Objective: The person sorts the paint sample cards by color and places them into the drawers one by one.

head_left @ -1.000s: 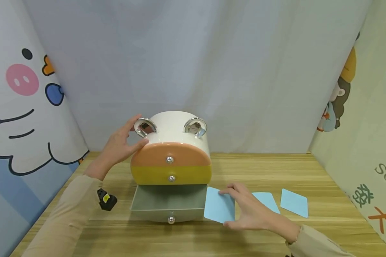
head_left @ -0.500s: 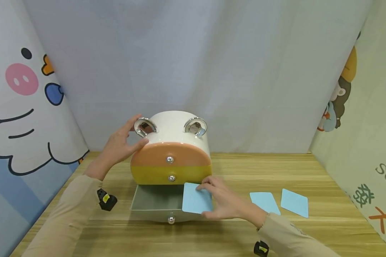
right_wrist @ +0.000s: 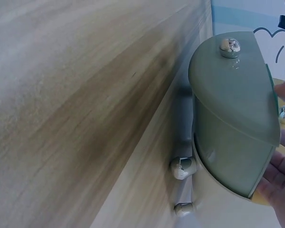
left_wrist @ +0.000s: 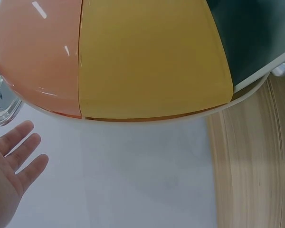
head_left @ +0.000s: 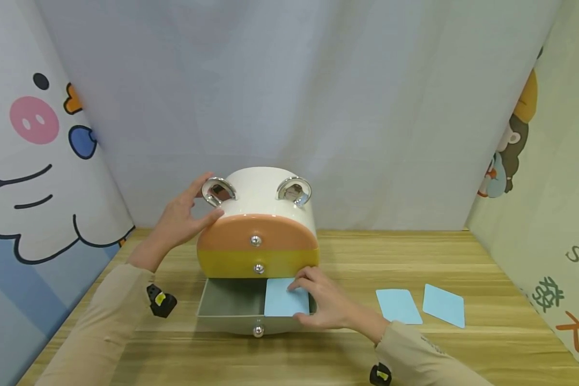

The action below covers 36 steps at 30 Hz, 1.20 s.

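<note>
A rounded white storage box (head_left: 265,185) has chrome ears, an orange drawer (head_left: 227,230), a yellow drawer (head_left: 231,262) and a green bottom drawer (head_left: 231,295) pulled out. My left hand (head_left: 176,217) rests against its upper left, thumb on the top front edge, index finger by the left ear. Straight, spread fingers (left_wrist: 28,147) show in the left wrist view. My right hand (head_left: 325,300) pinches a light blue card (head_left: 281,297) between thumb and fingers, inside the right part of the bottom drawer. Only the card's edge shows in the right wrist view, beside the drawer front (right_wrist: 237,85).
Two more blue cards, a left one (head_left: 399,306) and a right one (head_left: 444,305), lie on the wooden table (head_left: 347,359) to the right. Black wrist devices show by the left sleeve (head_left: 160,302) and the right sleeve (head_left: 415,343). Curtains with cartoon prints surround the table.
My right hand has moved left with the blue card, from beside the box to over the bottom drawer and down into it. My left hand has stayed in place.
</note>
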### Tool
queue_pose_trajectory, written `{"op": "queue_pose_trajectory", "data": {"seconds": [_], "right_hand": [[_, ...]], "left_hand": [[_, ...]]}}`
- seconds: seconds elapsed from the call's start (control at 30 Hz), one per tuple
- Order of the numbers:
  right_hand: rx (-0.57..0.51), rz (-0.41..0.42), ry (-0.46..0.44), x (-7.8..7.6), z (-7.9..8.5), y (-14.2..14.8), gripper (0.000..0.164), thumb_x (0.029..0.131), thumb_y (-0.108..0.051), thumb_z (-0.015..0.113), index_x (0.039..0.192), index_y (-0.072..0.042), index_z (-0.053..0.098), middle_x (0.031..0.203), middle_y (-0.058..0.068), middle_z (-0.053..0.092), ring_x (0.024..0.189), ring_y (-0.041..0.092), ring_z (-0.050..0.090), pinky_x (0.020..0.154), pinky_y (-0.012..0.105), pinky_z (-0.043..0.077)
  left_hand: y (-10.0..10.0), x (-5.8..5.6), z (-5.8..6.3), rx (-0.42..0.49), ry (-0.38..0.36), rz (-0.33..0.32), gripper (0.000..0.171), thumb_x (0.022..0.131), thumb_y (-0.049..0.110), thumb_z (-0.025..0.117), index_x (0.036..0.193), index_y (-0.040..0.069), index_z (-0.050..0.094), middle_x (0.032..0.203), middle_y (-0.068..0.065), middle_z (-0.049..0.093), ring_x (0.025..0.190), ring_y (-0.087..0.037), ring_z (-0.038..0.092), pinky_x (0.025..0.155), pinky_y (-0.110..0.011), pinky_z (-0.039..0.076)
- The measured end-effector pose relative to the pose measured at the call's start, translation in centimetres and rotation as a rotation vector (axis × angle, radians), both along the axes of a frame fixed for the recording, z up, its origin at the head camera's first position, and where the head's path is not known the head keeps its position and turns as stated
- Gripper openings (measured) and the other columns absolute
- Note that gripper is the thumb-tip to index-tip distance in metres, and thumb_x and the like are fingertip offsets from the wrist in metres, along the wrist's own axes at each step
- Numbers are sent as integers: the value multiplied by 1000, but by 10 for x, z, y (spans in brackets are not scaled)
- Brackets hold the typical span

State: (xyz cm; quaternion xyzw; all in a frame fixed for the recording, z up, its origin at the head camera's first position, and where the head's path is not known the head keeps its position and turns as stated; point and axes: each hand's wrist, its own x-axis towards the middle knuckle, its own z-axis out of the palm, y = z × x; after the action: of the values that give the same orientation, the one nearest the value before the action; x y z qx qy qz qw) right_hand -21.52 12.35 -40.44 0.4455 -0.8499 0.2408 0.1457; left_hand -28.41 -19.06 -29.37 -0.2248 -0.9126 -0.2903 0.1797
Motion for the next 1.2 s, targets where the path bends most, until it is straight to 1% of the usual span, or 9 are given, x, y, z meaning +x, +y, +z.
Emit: {"op": "queue_pose_trajectory", "data": {"seconds": [0.2, 0.43, 0.5, 0.67, 0.73, 0.93, 1.07, 1.2], "right_hand": [[6, 2, 22, -2, -3, 2, 36, 73, -28, 68, 101, -7, 62, 105, 3, 51, 98, 16, 46, 83, 29, 43], [-25, 7, 31, -2, -4, 5, 36, 72, -27, 70, 100, -5, 62, 105, 4, 51, 99, 17, 48, 84, 30, 43], [-41, 14, 16, -1, -3, 7, 37, 72, -25, 71, 100, -4, 62, 105, 5, 51, 98, 17, 49, 84, 31, 43], [-73, 8, -81, 1, 5, 19, 38, 73, -19, 72, 104, -4, 59, 109, 4, 50, 102, 19, 48, 87, 35, 42], [-72, -13, -124, 1, 9, 29, 39, 73, -18, 73, 107, -5, 57, 112, 4, 49, 106, 20, 45, 89, 38, 42], [-54, -103, -188, -2, 15, 68, 48, 70, -15, 75, 114, -10, 55, 118, 6, 49, 111, 25, 44, 89, 46, 41], [-6, -161, -270, -3, 10, 100, 54, 71, -18, 75, 119, -10, 51, 123, 10, 47, 116, 32, 41, 89, 53, 38], [56, -222, -332, -3, -1, 131, 59, 72, -23, 75, 122, -8, 49, 125, 13, 45, 119, 37, 38, 88, 57, 37]], "left_hand": [[1, 0, 0, -4, 2, -4, 77, 85, 40, 59, 146, 23, 16, 136, -19, 40, 115, -39, 45, 90, -62, 33], [1, 1, 2, 6, -2, -13, 76, 85, 39, 59, 146, 21, 17, 136, -20, 41, 115, -39, 45, 89, -61, 35], [2, 0, 3, 8, -3, -14, 76, 85, 38, 59, 146, 21, 17, 136, -19, 41, 115, -39, 45, 88, -61, 35], [2, 0, 3, 7, -13, -10, 76, 85, 38, 59, 146, 22, 17, 136, -19, 40, 115, -39, 44, 87, -61, 36], [2, 1, 3, 5, -13, -7, 76, 85, 39, 59, 146, 22, 17, 136, -20, 40, 115, -39, 44, 87, -62, 36], [1, 0, 2, 5, -8, -4, 76, 85, 40, 60, 146, 22, 18, 136, -20, 40, 115, -38, 44, 88, -62, 35], [1, 1, 2, 7, -10, -8, 77, 85, 39, 60, 146, 23, 17, 137, -19, 39, 115, -39, 44, 86, -62, 36], [1, 2, 3, 5, -14, -10, 76, 85, 38, 60, 146, 22, 17, 137, -19, 39, 115, -39, 44, 87, -61, 36]]}}
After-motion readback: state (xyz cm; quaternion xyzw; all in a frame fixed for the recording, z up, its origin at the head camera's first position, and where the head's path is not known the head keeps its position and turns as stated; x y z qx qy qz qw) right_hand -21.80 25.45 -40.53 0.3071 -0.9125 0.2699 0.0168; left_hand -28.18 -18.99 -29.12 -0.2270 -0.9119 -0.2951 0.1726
